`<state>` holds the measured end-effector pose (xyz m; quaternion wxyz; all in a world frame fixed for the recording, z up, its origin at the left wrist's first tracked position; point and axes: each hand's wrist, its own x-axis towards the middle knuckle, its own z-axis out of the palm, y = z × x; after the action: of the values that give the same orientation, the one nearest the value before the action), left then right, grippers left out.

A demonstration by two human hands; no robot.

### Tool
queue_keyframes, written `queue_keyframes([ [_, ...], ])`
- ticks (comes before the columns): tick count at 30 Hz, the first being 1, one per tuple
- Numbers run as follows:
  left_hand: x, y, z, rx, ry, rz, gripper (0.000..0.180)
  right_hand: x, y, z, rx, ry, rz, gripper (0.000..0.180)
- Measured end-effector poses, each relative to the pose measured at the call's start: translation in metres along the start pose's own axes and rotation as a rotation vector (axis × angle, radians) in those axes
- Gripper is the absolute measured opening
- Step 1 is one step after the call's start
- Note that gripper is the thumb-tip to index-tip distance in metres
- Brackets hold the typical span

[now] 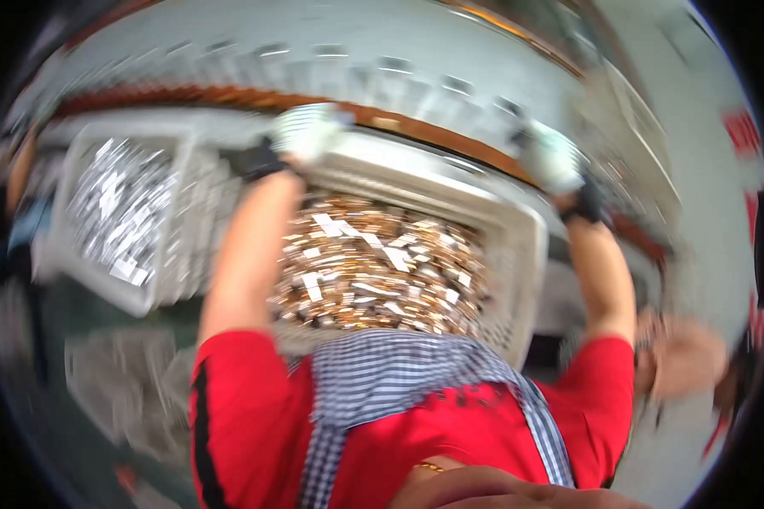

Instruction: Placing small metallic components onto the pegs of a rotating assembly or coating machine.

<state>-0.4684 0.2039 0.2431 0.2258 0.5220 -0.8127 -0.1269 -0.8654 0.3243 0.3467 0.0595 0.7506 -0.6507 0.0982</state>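
Note:
Motion blurs the whole picture. My left hand (308, 133), in a pale glove with a dark wrist cuff, reaches over the far left edge of a white plastic crate (522, 271). In this crate lies a heap of shiny brass- and silver-coloured small metal parts (382, 267). My right hand (552, 159), gloved the same way, is farther right, by the orange-brown edge (424, 131) of the pale worktop. Something dark shows at its fingertips; whether it is a held part or the glove is too smeared to tell. The fingers of both hands are blurred.
A row of small, dark-topped pieces (329, 53) runs along the pale worktop (187, 64). To the left stands a white crate (157, 293) of silvery metal parts (119, 208). Another pale bin (645, 127) is at the far right. A brown stool-like shape (688, 356) stands at the right.

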Motion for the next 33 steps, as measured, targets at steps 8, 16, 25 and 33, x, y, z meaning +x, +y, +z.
queue_keyframes([
  [8,0.017,0.025,0.001,0.196,-0.123,-0.155,0.050,-0.021,0.049,-0.043,-0.646,0.137,-0.023,0.044],
  [16,0.022,0.028,0.011,0.178,-0.174,-0.136,0.048,-0.004,0.096,-0.029,-0.739,-0.508,0.395,0.021],
  [25,0.019,0.026,0.010,0.191,-0.161,-0.177,0.048,-0.017,0.025,-0.026,-0.278,-0.178,0.647,0.041],
  [33,0.030,0.023,0.008,0.158,-0.176,-0.147,0.048,-0.124,-0.035,-0.024,0.432,-0.461,0.063,0.073],
])
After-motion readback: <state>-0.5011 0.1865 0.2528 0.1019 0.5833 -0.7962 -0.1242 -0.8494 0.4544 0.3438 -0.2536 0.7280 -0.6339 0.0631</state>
